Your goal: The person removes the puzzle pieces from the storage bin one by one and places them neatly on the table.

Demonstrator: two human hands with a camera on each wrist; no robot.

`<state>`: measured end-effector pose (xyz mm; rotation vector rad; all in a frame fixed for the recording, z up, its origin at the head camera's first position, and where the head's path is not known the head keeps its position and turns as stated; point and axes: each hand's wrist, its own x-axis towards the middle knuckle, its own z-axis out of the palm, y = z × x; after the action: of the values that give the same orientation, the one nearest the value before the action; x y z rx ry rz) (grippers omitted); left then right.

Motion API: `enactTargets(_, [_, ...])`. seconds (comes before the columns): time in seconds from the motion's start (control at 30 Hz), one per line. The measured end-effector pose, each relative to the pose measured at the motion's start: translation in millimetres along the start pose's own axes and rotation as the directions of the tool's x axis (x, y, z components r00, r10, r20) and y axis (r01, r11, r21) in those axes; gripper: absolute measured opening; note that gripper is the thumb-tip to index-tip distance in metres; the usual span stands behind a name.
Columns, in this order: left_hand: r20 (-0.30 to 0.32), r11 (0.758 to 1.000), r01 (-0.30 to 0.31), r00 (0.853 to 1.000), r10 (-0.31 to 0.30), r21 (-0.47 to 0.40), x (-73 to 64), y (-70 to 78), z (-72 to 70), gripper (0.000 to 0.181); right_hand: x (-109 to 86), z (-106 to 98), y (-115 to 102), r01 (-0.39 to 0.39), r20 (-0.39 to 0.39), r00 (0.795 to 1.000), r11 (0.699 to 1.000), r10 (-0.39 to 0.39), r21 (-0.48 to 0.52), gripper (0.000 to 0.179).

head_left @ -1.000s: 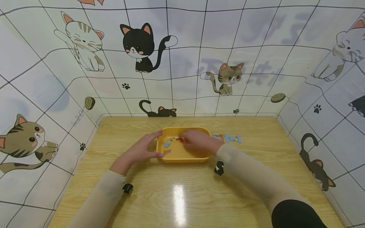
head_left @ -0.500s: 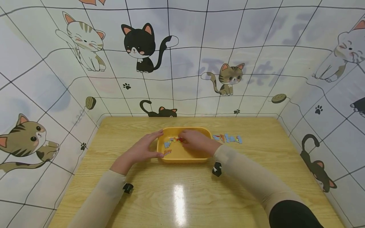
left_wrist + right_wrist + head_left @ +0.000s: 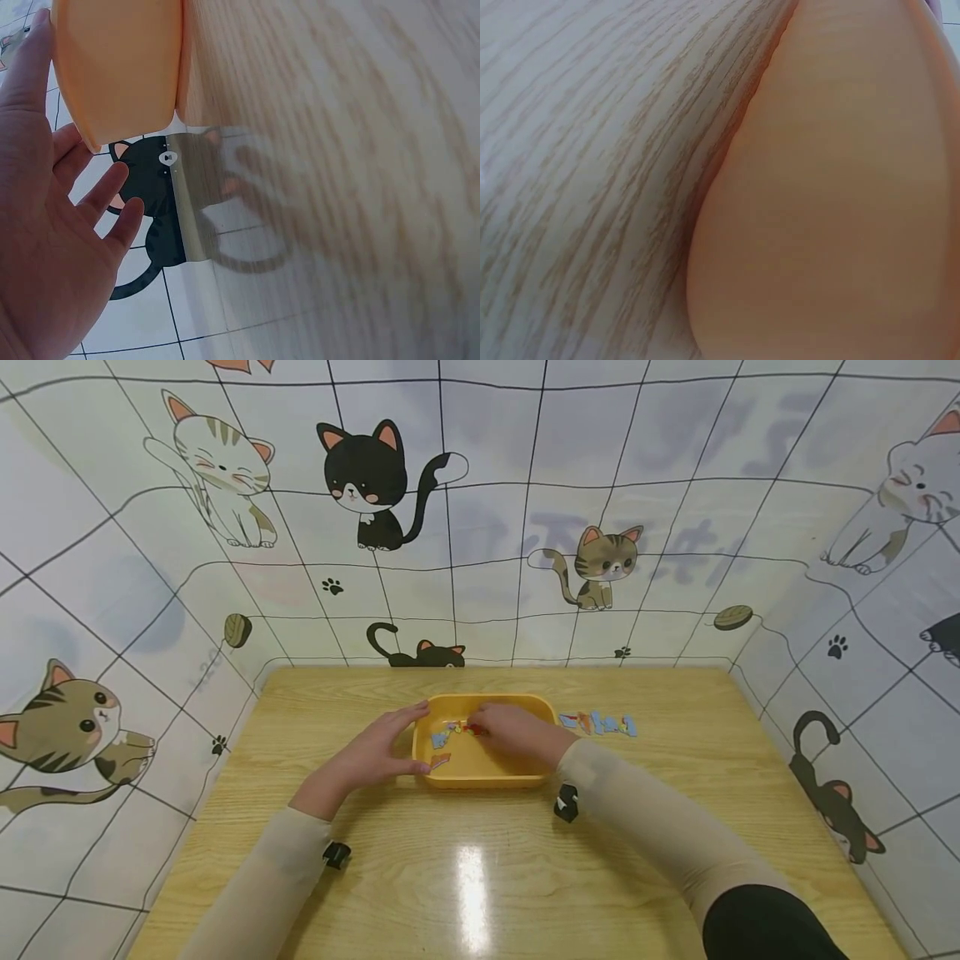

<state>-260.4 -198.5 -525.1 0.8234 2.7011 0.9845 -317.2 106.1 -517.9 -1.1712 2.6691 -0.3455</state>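
Observation:
A shallow yellow tray point(image 3: 480, 774) sits on the table, with several cardboard puzzle pieces at its left side. Spread across the tray's left end, my left hand point(image 3: 378, 747) touches it, thumb at the near corner and fingers at the far one. The left wrist view shows the left hand's point(image 3: 56, 217) lower fingers loose beside the tray wall point(image 3: 120, 67). My right hand point(image 3: 517, 728) reaches into the tray, fingertips bunched at a red puzzle piece point(image 3: 471, 728); I cannot tell whether they pinch it. In the right wrist view the tray wall point(image 3: 825, 195) hides the right hand's fingers.
A row of blue and orange puzzle pieces point(image 3: 597, 723) lies on the wooden table point(image 3: 480, 860) just right of the tray. A cat-patterned wall covering point(image 3: 487, 527) closes off the back and both sides.
My right wrist and forearm have shifted slightly left, while the fingertips stay near the red puzzle piece. My left hand and the tray have stayed in place.

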Motion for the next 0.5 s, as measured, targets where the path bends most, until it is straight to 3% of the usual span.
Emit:
enactTargets(0.3, [0.004, 1.000, -0.002, 1.000, 0.002, -0.010, 0.5, 1.6, -0.6, 0.101, -0.1, -1.2, 6.7, -0.017, -0.015, 1.000, 0.991, 0.019, 0.133, 0.014])
enactTargets(0.5, [0.004, 1.000, 0.006, 1.000, -0.006, -0.010, 0.3, 1.3, -0.8, 0.102, -1.5, -2.3, 8.4, -0.022, -0.008, 1.000, 0.989, 0.024, 0.147, 0.009])
